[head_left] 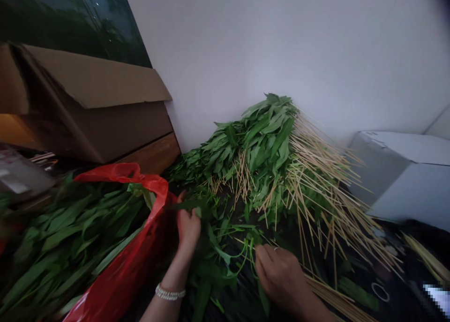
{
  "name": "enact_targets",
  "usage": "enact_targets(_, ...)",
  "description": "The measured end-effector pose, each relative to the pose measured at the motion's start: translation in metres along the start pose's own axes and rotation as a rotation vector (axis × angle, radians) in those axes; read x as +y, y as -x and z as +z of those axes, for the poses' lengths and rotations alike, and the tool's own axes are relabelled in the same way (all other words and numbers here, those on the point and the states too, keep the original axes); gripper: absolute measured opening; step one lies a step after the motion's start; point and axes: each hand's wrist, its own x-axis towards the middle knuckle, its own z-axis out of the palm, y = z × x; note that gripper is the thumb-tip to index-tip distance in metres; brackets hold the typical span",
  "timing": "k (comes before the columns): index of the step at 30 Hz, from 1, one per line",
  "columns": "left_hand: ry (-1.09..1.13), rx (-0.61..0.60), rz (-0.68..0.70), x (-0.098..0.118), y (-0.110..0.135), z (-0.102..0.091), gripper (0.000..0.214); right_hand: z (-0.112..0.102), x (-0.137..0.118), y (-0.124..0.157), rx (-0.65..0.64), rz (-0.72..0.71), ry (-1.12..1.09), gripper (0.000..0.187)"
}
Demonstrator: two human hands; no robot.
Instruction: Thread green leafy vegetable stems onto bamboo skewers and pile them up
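My left hand [189, 226], with a beaded bracelet at the wrist, is beside the red plastic bag [140, 251]. Its fingers are closed on a long green leaf [191, 204], blurred by motion and partly hiding the fingertips. Lower and to the right, my right hand [279, 271], wearing a ring, is curled shut around a thin bamboo skewer [242, 242]. Curling green stems [248, 251] hang at that skewer, close to the fingers. Loose leaves [207, 277] lie on the dark surface between both hands. More long leaves [70, 228] fill the open bag.
Against the white wall rests a heap of leaf bundles [270, 130] on bamboo skewers [326, 186]. A cardboard box [116, 130] stands at the left, and a white box [404, 172] at the right. More skewers [333, 296] lie by my right forearm, near a white ring [380, 292].
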Motion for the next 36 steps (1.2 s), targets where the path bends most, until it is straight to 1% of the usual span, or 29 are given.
enact_targets(3, 0.111, 0.128, -0.039, -0.001, 0.000, -0.001, 0.064, 0.000, 0.000, 0.000, 0.006, -0.002, 0.006, 0.022)
enact_targets(7, 0.070, 0.313, -0.026, 0.011, 0.002, -0.009, 0.067, 0.000, 0.001, 0.000, 0.022, 0.018, 0.035, 0.023)
enact_targets(9, 0.042, 0.348, 0.059, 0.020, 0.004, -0.014, 0.063, 0.000, 0.003, 0.000, 0.029, 0.057, 0.064, 0.023)
enact_targets(10, 0.021, 0.332, 0.139, 0.025, 0.006, -0.016, 0.059, 0.001, 0.004, 0.000, 0.029, 0.079, 0.085, 0.023)
enact_targets(11, -0.010, 0.281, 0.241, 0.029, 0.009, -0.016, 0.053, 0.002, 0.005, 0.001, 0.025, 0.099, 0.106, 0.022)
enact_targets(12, -0.053, 0.182, 0.355, 0.032, 0.013, -0.015, 0.045, 0.003, 0.006, 0.001, 0.018, 0.114, 0.126, 0.022)
enact_targets(13, -0.098, 0.044, 0.464, 0.035, 0.018, -0.012, 0.037, 0.004, 0.007, 0.002, 0.010, 0.123, 0.143, 0.022)
enact_targets(14, -0.140, -0.140, 0.552, 0.036, 0.023, -0.007, 0.031, 0.004, 0.008, 0.002, 0.002, 0.132, 0.156, 0.021)
enact_targets(15, -0.181, -0.328, 0.607, 0.036, 0.028, -0.002, 0.026, 0.005, 0.009, 0.002, -0.009, 0.137, 0.165, 0.020)
enact_targets(16, -0.219, -0.484, 0.642, 0.036, 0.033, 0.004, 0.022, 0.005, 0.010, 0.002, -0.017, 0.139, 0.173, 0.019)
enact_targets(17, -0.264, -0.606, 0.653, 0.034, 0.037, 0.010, 0.020, 0.005, 0.010, 0.003, -0.027, 0.140, 0.180, 0.019)
enact_targets(18, -0.310, -0.687, 0.648, 0.031, 0.041, 0.015, 0.022, 0.005, 0.010, 0.003, -0.032, 0.140, 0.187, 0.018)
enact_targets(19, -0.356, -0.738, 0.634, 0.028, 0.043, 0.019, 0.023, 0.005, 0.010, 0.003, -0.036, 0.139, 0.192, 0.017)
enact_targets(21, -0.435, -0.774, 0.589, 0.023, 0.045, 0.024, 0.024, 0.004, 0.009, 0.003, -0.040, 0.134, 0.195, 0.017)
enact_targets(23, -0.469, -0.771, 0.548, 0.021, 0.045, 0.024, 0.019, 0.004, 0.009, 0.003, -0.044, 0.136, 0.191, 0.018)
enact_targets(25, -0.418, -0.745, 0.506, 0.021, 0.043, 0.022, 0.015, 0.003, 0.008, 0.002, -0.045, 0.141, 0.185, 0.020)
enact_targets(27, -0.276, -0.681, 0.420, 0.024, 0.040, 0.020, 0.014, 0.003, 0.008, 0.002, -0.034, 0.143, 0.170, 0.022)
enact_targets(28, -0.184, -0.643, 0.347, 0.025, 0.039, 0.019, 0.014, 0.003, 0.009, 0.002, -0.025, 0.143, 0.161, 0.022)
enact_targets(30, 0.005, -0.597, 0.148, 0.027, 0.036, 0.018, 0.015, 0.004, 0.009, 0.002, -0.004, 0.140, 0.148, 0.022)
enact_targets(31, 0.099, -0.601, 0.042, 0.028, 0.035, 0.017, 0.016, 0.004, 0.009, 0.002, 0.005, 0.139, 0.144, 0.021)
enact_targets(33, 0.263, -0.651, -0.136, 0.029, 0.033, 0.017, 0.023, 0.004, 0.009, 0.002, 0.019, 0.134, 0.140, 0.021)
enact_targets(34, 0.325, -0.683, -0.197, 0.029, 0.033, 0.016, 0.026, 0.005, 0.010, 0.002, 0.022, 0.131, 0.140, 0.021)
enact_targets(36, 0.394, -0.744, -0.264, 0.031, 0.034, 0.016, 0.030, 0.005, 0.010, 0.003, 0.020, 0.120, 0.141, 0.022)
